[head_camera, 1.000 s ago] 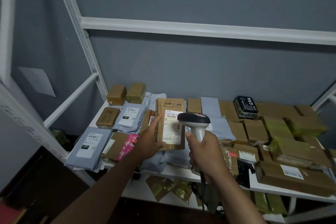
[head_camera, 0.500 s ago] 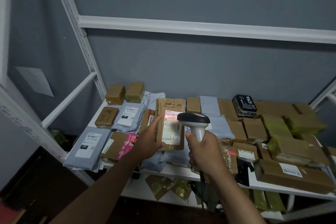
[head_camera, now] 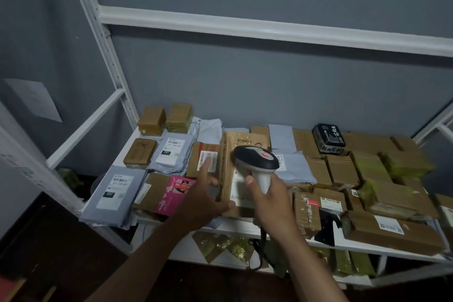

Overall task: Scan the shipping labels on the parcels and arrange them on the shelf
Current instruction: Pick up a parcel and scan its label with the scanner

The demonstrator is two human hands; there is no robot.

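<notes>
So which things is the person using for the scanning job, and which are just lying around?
For the job:
- scanner, gripped by the right hand
- tall brown parcel, held by the left hand
- other parcels on the shelf, such as the grey mailer

Just lying about:
- paper sheet on the wall
- crumpled yellow-green wrapping on the lower level
</notes>
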